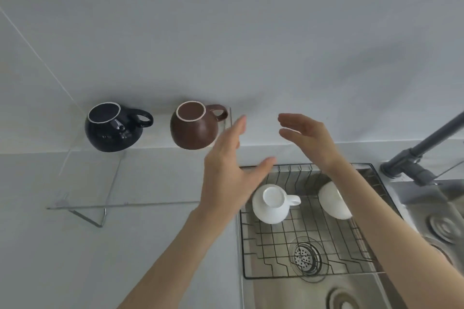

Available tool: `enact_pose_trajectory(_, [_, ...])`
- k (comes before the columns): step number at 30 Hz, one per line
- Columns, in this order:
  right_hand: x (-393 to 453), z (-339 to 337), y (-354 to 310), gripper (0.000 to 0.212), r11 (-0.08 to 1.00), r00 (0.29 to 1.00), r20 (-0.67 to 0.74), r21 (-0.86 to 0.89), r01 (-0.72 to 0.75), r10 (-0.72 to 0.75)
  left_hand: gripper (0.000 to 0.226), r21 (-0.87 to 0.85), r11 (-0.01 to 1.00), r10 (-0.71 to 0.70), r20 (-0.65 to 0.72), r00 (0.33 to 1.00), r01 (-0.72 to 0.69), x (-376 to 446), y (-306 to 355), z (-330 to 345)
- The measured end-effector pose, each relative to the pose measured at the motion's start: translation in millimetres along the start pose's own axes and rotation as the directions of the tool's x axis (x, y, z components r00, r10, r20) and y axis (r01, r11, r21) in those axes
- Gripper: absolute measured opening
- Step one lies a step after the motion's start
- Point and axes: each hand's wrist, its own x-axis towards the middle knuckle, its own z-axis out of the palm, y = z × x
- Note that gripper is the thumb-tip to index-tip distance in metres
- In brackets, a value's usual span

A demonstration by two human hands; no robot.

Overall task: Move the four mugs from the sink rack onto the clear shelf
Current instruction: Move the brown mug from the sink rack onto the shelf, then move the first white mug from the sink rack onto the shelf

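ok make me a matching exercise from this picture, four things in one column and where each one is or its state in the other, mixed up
Things
1. black mug
2. brown mug
3. white mug
4. left hand

Places or states
A. upside down on the sink rack
B. open, holding nothing
C. left end of the clear shelf
D. on the shelf, near its right edge

Pairs: 1-C, 2-D, 3-A, 4-B

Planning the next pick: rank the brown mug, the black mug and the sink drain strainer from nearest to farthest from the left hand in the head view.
From the left hand:
1. Brown glazed mug, upside down on the clear shelf, just to the hand's left.
2. Round metal sink drain strainer, below the wire rack, down to its right.
3. Glossy black mug, upside down, farther left on the shelf.
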Motion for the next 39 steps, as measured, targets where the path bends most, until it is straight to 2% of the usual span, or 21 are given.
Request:
enact_pose_trajectory(3, [-22.4,-18.8,39.9,0.029,0.993,0.994,-0.02,-0.048,-0.107,0.107,0.084,0.005,0.993,-0.111,0.289,0.951,0.114,-38.2,-2.1,40.2])
enact_pose_trajectory(6, [-43.8,-25.7,84.6,0.032,0.968,0.97,0.006,-0.074,-0.241,0.242,0.089,0.155,0.965,-0.258,0.425,0.868,0.211,-61.7,-32.8,72.7])
enact_pose_trajectory(9, [-57.4,-23.3,125.6,0.046,0.928,0.931,0.072,-0.131,-0.348,0.359,0.084,0.266,0.922,-0.375,0.434,0.819,0.281,-64.6,-67.2,92.9])
enact_pose_trajectory(11, [-60.7,-18.0,147.0,0.058,0.91,0.912,0.123,-0.199,-0.364,0.392,0.092,0.359,0.883,-0.446,0.446,0.776,0.301,-61.7,-87.0,103.7])
enact_pose_trajectory(14, [-58.5,-10.0,170.4,0.072,0.884,0.888,0.171,-0.285,-0.369,0.426,0.104,0.511,0.824,-0.513,0.492,0.703,0.243,-53.3,-107.7,120.0])
enact_pose_trajectory(17, [-52.9,-6.2,184.5,0.085,0.875,0.874,0.212,-0.325,-0.359,0.437,0.102,0.585,0.798,-0.52,0.548,0.655,0.144,-44.9,-117.4,132.3])
enact_pose_trajectory(20, [-47.6,-4.2,194.3,0.093,0.883,0.867,0.263,-0.335,-0.33,0.424,0.102,0.643,0.755,-0.567,0.544,0.619,0.126,-41.8,-122.8,143.1])
enact_pose_trajectory(24, [-46.5,-0.7,202.1,0.092,0.898,0.883,0.274,-0.335,-0.284,0.381,0.094,0.674,0.726,-0.577,0.487,0.656,0.138,-47.2,-127.1,150.9])
enact_pose_trajectory(31, [-51.3,-3.2,199.3,0.09,0.907,0.915,0.23,-0.345,-0.242,0.332,0.089,0.642,0.753,-0.535,0.469,0.703,0.144,-46.4,-123.3,147.4])
enact_pose_trajectory(36, [-61.0,-24.8,152.0,0.085,0.925,0.948,0.17,-0.319,-0.206,0.27,0.09,0.538,0.83,-0.436,0.456,0.776,0.151,-43.1,-87.5,127.0])
enact_pose_trajectory(39, [-66.9,-38.9,97.7,0.083,0.939,0.97,0.156,-0.319,-0.127,0.185,0.091,0.498,0.865,-0.306,0.421,0.854,0.064,-33.5,-45.9,96.1])
